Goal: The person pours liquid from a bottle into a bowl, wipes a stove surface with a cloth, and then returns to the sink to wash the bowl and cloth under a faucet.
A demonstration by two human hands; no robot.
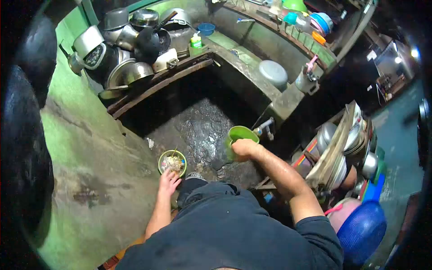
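While the green plastic pail is just left of the tap, its mouth facing up, the right hand curls over the pail's near edge, gripping it. Farther left of the tap, and nearer the person, a round green-rimmed bowl contains pale, mixed scraps too small to identify. The left hand is at this bowl's near rim, fingers slightly spread; whether they pinch it I cannot tell. Wet, dark floor shines left of the tap, between the two containers and beyond them. Beyond the tap, a grey metal pot is on the concrete ledge. Far to the tap's left and beyond it, stacked cooking pots crowd a shelf near a dish-soap bottle. Right of the tap and nearer the person are stacked plates and a blue mesh colander.
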